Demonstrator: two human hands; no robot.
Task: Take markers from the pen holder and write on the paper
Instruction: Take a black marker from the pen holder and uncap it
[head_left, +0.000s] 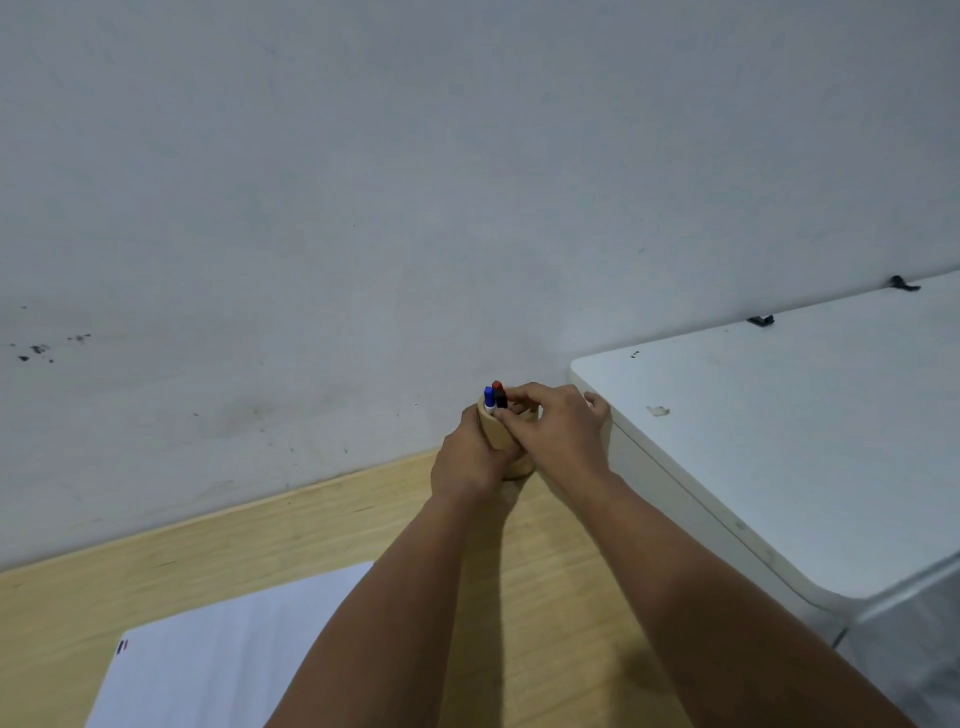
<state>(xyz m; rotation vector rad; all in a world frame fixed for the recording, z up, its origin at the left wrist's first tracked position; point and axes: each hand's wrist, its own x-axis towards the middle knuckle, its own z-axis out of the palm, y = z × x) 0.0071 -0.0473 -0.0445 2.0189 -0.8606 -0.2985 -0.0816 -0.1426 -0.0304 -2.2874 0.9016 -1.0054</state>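
Left hand (470, 457): fingers wrapped around pen holder (496, 434)
Right hand (558, 434): fingers pinching black marker (501, 399)
Risk: quick pull, holder tips over

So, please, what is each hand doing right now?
Left hand: closed around the pen holder.
Right hand: fingers pinching the black marker in the holder.

A pale grey-white wall (415, 182), smudged with dark specks at far left, fills the far scene above a light wooden tabletop (171, 566), while a white table (779, 441) with rounded corners stands at right, two small black clips (760, 320) along its far edge.
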